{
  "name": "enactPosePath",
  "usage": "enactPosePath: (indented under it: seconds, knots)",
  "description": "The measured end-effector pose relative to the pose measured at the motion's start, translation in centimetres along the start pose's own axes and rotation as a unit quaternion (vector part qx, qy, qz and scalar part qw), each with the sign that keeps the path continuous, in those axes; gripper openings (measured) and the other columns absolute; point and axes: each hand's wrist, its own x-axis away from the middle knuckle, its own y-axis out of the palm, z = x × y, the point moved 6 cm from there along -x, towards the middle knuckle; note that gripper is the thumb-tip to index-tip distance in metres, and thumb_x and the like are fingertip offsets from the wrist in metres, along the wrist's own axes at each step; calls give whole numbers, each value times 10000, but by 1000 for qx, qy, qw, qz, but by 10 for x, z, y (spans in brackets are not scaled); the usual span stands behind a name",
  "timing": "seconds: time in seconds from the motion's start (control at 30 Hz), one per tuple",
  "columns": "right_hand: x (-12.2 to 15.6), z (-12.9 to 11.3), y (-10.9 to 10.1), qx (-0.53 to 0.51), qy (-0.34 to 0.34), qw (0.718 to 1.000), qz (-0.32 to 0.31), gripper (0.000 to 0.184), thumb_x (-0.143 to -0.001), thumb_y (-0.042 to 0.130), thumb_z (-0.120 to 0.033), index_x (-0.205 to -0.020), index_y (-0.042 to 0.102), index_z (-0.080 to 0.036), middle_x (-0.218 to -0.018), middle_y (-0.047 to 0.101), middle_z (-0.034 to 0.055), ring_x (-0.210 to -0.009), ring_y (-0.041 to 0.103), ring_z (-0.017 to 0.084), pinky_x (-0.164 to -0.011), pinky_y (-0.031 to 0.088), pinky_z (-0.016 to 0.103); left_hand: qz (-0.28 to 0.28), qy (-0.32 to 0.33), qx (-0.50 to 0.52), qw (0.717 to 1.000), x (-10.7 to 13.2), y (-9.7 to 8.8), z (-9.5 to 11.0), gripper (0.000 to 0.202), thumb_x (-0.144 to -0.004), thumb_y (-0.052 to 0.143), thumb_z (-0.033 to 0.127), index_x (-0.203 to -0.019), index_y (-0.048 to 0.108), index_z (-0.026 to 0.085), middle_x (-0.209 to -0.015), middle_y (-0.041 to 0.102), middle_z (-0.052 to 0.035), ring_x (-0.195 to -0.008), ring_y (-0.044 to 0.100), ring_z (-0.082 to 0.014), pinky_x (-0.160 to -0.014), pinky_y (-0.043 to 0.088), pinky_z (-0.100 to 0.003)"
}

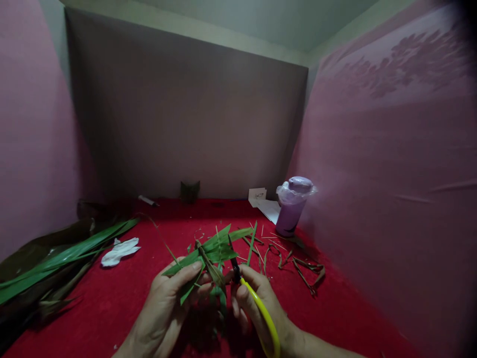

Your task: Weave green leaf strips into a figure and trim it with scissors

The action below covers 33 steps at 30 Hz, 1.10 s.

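My left hand pinches a bundle of green leaf strips, thumb on top, with a dry brownish strip lying across them. In my right hand is a pair of scissors with yellow handles and dark blades. The blades point up and away from me, right beside the leaf strips; whether they are parted on a leaf is hard to make out. Some leaf pieces hang below the bundle between my two hands. The lower fingers of both hands are partly in shadow.
Long green leaves lie on dark material at the left, near a crumpled white tissue. Brown dry strips and thin sticks are scattered right of centre. A purple container, white papers and a syringe stand or lie farther back.
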Motion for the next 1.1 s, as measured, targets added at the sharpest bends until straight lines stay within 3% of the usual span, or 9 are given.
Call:
enactPosePath:
  seconds: [0.27, 0.6, 0.8, 0.93, 1.1]
  knots:
    - [1, -8, 4, -25, -21, 999, -5, 478, -690, 594, -606, -771, 516, -142, -499, 448, -61, -368, 363, 26, -339, 266, 121, -5, 15, 20, 1000, 2, 1, -6, 212, -621, 719, 123, -808, 619, 134, -713, 685, -52, -632, 654, -194, -620, 546, -331]
    - [0, 8, -2, -38, -1, 999, 9, 502, -716, 559, -614, -853, 502, -134, -470, 428, -77, -320, 340, 31, -309, 259, 134, -17, -7, 43, 999, 4, 3, -8, 214, -607, 730, 130, -780, 605, 144, -718, 687, -55, -650, 658, -201, -609, 533, -317]
    - [0, 10, 0, -65, 10, 997, 31, 496, -698, 559, -635, -807, 474, -159, -436, 405, -90, -306, 346, 40, -309, 261, 140, -43, -26, 42, 998, 4, 7, -12, 208, -628, 722, 153, -809, 619, 153, -797, 707, -65, -678, 667, -199, -591, 527, -288]
    - [-1, 9, 2, -92, 14, 995, 31, 489, -677, 588, -629, -787, 467, -168, -423, 404, -91, -303, 348, 40, -308, 281, 137, -26, -13, 23, 999, 1, 4, -15, 235, -638, 719, 152, -839, 598, 172, -830, 710, -58, -694, 669, -199, -600, 527, -296]
    - [0, 10, 1, -98, 8, 994, 40, 482, -707, 561, -627, -804, 477, -163, -427, 408, -92, -299, 332, 26, -295, 276, 115, -43, -23, 12, 999, 4, 9, -14, 251, -627, 726, 168, -840, 594, 151, -761, 712, -73, -646, 665, -209, -589, 526, -320]
